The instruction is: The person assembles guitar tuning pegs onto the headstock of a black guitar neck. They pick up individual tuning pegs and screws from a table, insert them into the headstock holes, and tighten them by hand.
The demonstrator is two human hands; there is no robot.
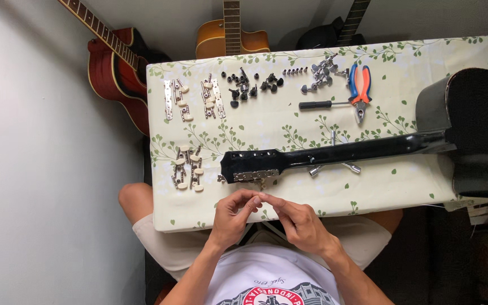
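The left hand (231,216) and the right hand (299,221) are meeting fingertip to fingertip just off the near edge of the bench (368,195), which is draped in a cream cloth printed with green leafy sprigs. Both grips are pinching inward as if around something very small; whatever sits between the fingertips is too tiny to make out, so I cannot tell what either hand is grasping.

Directly at twelve o'clock from the fingertips, the glossy black guitar headstock (252,164) is lying flat, its neck running toward three o'clock to the black guitar body (481,121). A silver metal tuner strip (255,175) is sitting along the headstock's near edge, close to the hands but apart from them.

At nine o'clock from the headstock, loose chrome tuners with cream knobs (187,168) are lying in a cluster. Toward eleven o'clock, two more silver tuner plates with cream knobs (193,97) are resting. At twelve o'clock, small black tuner parts (249,85) are scattered; toward one o'clock, orange-and-blue-handled pliers (360,90) and a black-handled screwdriver (323,104) are waiting.

To my eye, working well here means keeping the pinch low over the cloth, so a slipped part is landing on fabric and not the floor, and turning the piece with the fingertips only.
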